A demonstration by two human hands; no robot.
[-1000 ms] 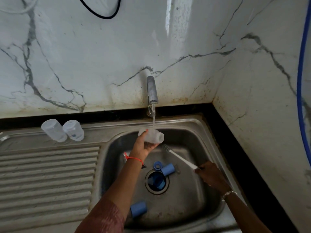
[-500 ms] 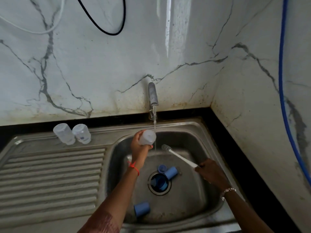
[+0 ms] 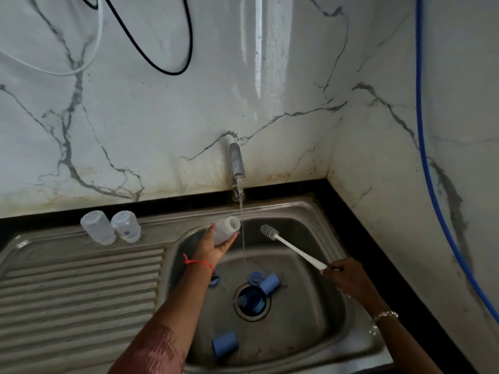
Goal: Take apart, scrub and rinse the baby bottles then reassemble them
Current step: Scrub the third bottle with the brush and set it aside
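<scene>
Our left hand (image 3: pixel 213 245) grips the clear plastic baby bottle (image 3: pixel 226 229) just left of the steel tap's (image 3: pixel 236 163) stream; our right hand (image 3: pixel 345 276) grips the white bottle brush (image 3: pixel 293 249), right of the stream.

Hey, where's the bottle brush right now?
In the head view, the brush is over the sink, right of center, its handle held by the right hand and its bristle head just right of the water stream.
</scene>
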